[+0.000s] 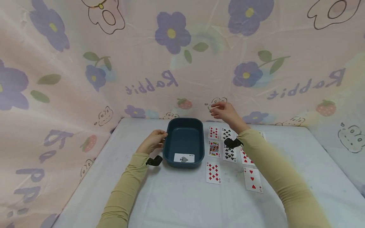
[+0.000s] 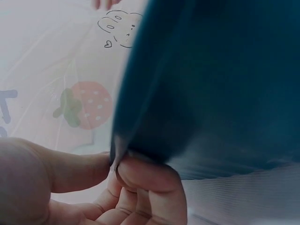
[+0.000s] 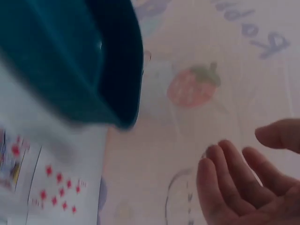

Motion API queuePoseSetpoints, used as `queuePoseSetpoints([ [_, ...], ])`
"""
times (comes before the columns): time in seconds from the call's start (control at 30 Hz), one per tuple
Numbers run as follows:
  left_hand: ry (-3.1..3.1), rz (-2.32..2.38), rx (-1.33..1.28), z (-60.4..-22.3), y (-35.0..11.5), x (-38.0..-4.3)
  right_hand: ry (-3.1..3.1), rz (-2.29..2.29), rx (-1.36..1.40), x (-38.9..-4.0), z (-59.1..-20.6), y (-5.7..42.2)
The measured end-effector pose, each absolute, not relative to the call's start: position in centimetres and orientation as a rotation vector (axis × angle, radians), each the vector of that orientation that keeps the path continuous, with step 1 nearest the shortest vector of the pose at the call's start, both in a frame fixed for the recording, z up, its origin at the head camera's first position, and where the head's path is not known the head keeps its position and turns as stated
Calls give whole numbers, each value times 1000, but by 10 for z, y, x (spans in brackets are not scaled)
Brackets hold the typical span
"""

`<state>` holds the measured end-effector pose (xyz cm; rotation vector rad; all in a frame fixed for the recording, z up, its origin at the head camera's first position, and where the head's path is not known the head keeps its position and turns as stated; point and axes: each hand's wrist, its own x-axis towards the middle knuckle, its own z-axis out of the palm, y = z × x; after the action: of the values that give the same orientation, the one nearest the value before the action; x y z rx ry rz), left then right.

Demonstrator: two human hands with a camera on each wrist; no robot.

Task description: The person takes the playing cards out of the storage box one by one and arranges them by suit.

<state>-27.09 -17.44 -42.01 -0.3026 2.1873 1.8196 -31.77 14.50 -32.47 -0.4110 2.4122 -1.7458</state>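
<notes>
My left hand (image 1: 154, 141) is at the left side of a dark teal plastic tray (image 1: 182, 121). In the left wrist view, its thumb and index finger (image 2: 150, 176) pinch the tray's edge. Inside the tray, against the near end, lies an ace of spades card (image 1: 182, 157). My right hand (image 1: 226, 114) hangs in the air beyond the tray's right side, above the far cards. Its fingers (image 3: 234, 173) are spread loosely apart from the thumb and hold nothing.
Right of the tray, playing cards lie face up in loose rows, including a ten of diamonds (image 1: 213, 173), a king of diamonds (image 1: 214, 148) and a three of hearts (image 1: 252, 179). The right forearm covers some cards. A flowered curtain (image 1: 171, 63) borders the white table (image 1: 171, 202).
</notes>
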Motion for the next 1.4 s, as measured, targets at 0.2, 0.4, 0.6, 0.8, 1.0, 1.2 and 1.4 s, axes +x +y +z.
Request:
queuePoseSetpoints([
  [0.2,2172,1832,-295,-420,-174,-270,2291,-1542,-699,-311,-326,103],
  [0.4,2170,1830,-299,-419,-174,-269,2093,-1361,-871,-310,-342,76],
  [0.6,2163,1832,-289,-420,-176,-270,2036,-1169,-953,-309,-358,58],
  [0.8,2163,1843,-298,-422,-176,-271,2046,-895,-1036,-305,-366,41],
  [1.0,2157,1850,-305,-420,-174,-270,2082,-685,-1032,-302,-379,31],
  [1.2,2153,1844,-308,-421,-174,-269,2079,-578,-1030,-306,-394,26],
  [1.4,2153,1840,-325,-420,-174,-270,2075,-531,-1032,-308,-399,22],
])
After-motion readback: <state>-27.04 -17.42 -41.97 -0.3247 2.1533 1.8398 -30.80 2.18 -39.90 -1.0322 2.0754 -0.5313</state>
